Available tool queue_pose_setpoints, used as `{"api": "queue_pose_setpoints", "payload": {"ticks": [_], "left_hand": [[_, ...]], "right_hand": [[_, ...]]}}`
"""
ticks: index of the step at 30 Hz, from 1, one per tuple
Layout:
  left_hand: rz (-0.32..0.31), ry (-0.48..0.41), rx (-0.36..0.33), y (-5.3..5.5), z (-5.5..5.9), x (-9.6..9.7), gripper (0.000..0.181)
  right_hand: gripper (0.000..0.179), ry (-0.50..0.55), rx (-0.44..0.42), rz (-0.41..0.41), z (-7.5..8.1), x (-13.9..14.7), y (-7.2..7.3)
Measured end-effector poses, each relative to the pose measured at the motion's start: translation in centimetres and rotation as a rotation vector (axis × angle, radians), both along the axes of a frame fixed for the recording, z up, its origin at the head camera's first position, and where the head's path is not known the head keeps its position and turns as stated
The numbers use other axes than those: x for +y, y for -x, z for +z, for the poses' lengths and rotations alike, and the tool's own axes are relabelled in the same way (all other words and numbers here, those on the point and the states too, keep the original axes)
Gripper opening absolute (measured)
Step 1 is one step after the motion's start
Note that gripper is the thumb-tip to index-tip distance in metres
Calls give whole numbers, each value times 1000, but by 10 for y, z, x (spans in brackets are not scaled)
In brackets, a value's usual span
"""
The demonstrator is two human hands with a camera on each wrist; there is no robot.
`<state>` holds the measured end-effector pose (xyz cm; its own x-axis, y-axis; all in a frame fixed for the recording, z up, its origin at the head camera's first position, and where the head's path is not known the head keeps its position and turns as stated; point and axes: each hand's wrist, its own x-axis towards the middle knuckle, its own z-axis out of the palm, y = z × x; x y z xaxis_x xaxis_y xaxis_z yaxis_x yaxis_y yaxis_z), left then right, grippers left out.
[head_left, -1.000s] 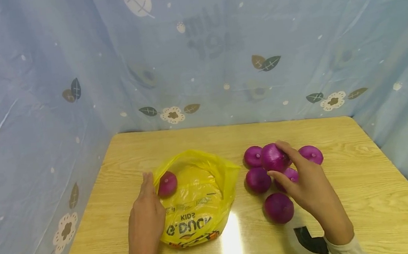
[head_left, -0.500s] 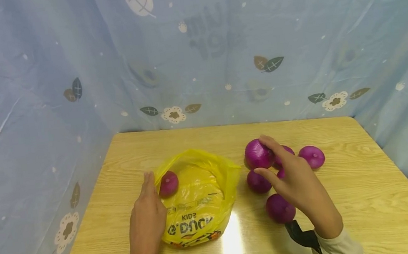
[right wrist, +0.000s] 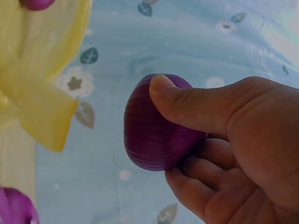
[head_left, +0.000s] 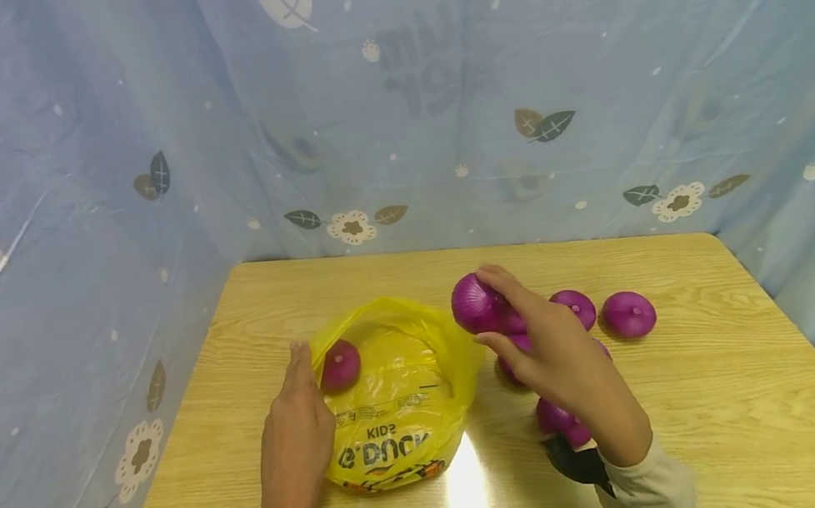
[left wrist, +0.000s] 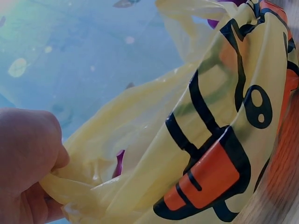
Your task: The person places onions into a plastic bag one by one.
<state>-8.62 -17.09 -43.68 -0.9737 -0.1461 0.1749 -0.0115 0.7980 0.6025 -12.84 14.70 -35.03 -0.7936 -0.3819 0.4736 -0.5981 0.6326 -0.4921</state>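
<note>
A yellow plastic bag (head_left: 460,365) with printed lettering stands with its mouth open on the table. One purple onion (head_left: 340,365) shows inside, near its left side. My left hand (head_left: 294,434) pinches the left rim of the bag between thumb and fingers, as the left wrist view shows. In my right hand (head_left: 569,361) is another purple onion (right wrist: 152,133), gripped between the thumb and fingers. This onion is raised above the table, just right of the bag's rim. The bag's lower inside is partly hidden by its wall.
Several more purple onions lie on the wooden table (head_left: 732,385) right of the bag, some hidden behind my right hand. The rightmost onion (head_left: 629,315) sits apart. A blue patterned curtain (head_left: 437,116) hangs behind the table and along its sides.
My right hand has carried its onion left, from over the other onions to near the bag's right rim. My left hand has kept its place on the bag.
</note>
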Motion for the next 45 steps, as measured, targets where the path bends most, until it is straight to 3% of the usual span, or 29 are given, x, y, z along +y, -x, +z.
{"api": "queue_pose_setpoints", "payload": {"ticks": [10, 24, 32, 45], "left_hand": [[4, 3, 6, 0, -2, 0, 52], [1, 5, -7, 1, -3, 1, 52], [1, 0, -12, 1, -4, 2, 53], [7, 11, -19, 1, -4, 4, 53]], "right_hand": [[74, -47, -5, 64, 3, -23, 5], [70, -105, -147, 102, 6, -50, 10], [66, -139, -259, 125, 2, -68, 15], [60, -149, -330, 99, -16, -93, 25]]}}
